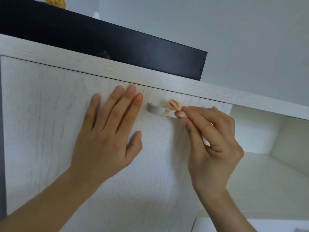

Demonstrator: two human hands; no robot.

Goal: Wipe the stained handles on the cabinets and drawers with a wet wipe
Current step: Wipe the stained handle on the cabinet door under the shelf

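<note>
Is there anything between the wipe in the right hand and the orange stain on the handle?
Nothing visible does. The right hand pinches the wipe right against the handle, beside the orange stain. The left hand lies flat on the door, left of the handle.

Two bare hands are in view, a left hand (107,131) and a right hand (212,139); one white wood-grain cabinet door (41,114); one curved pale grey handle (157,111) smeared with orange; one crumpled white wet wipe (179,113) stained orange; one open white shelf compartment (259,134); one long black panel (133,47) above the cabinet; one yellow knitted object (56,1) at the top edge.
</note>
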